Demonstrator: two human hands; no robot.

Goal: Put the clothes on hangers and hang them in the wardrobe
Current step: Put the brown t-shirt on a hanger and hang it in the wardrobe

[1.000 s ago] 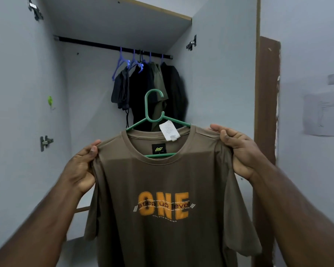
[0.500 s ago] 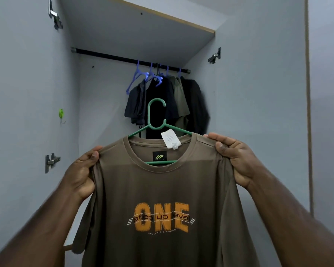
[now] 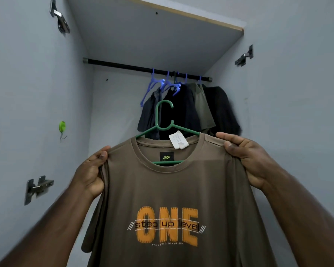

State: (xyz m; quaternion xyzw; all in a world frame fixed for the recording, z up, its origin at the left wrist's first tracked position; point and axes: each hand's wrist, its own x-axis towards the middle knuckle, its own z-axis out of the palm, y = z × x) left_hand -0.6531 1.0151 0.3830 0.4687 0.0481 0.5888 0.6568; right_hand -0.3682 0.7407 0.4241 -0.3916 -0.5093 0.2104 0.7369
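Soft brown T-shirt (image 3: 168, 189), curved green hanger (image 3: 163, 120)

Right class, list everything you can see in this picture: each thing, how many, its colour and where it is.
T-shirt: one, brown, orange ONE print, held up in front.
Hanger: one, green, inside the T-shirt's neck.
Rail: one, black, across the wardrobe top.
Hung clothes: several, dark and olive, at the rail's right end.
Blue hangers: several, on the rail.
Wall hook: one, green, left wall.
Hinges: three, metal, side walls.
Hands: left hand and right hand grip the T-shirt's shoulders.
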